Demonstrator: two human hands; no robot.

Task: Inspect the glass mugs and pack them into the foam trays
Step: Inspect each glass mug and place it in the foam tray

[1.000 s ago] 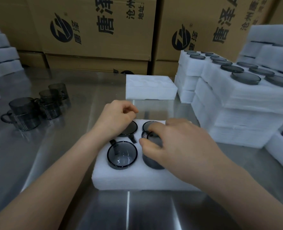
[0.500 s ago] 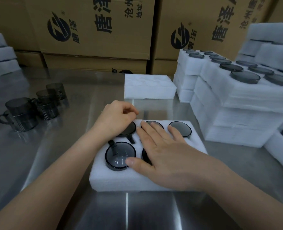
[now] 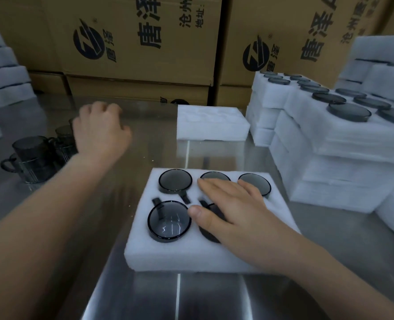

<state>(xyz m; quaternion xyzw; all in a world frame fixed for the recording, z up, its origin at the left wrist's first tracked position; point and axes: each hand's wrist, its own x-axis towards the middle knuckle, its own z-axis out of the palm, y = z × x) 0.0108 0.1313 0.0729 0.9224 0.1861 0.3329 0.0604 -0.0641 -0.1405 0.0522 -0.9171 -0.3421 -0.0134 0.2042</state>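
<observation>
Foam tray (image 3: 191, 257), centre of steel table (image 3: 145, 296): five seated mugs (image 3: 175, 181) are counted in its pockets; the sixth pocket is hidden under the wrist.
Right hand (image 3: 233, 211): laid flat over the near-middle mug, fingers straight, nothing gripped.
Left hand (image 3: 99, 132): held out leftward, fingers loosely curled, nothing seen in it; blurred.
Loose mugs (image 3: 33, 160): stood upright just left of and below the left hand, nearest handle turned away from the palm. The left hand is judged much the nearer for the next pick.

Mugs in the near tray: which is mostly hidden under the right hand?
The front-row middle mug, under the palm of the right hand; only its left edge shows, the others mostly uncovered.
</observation>
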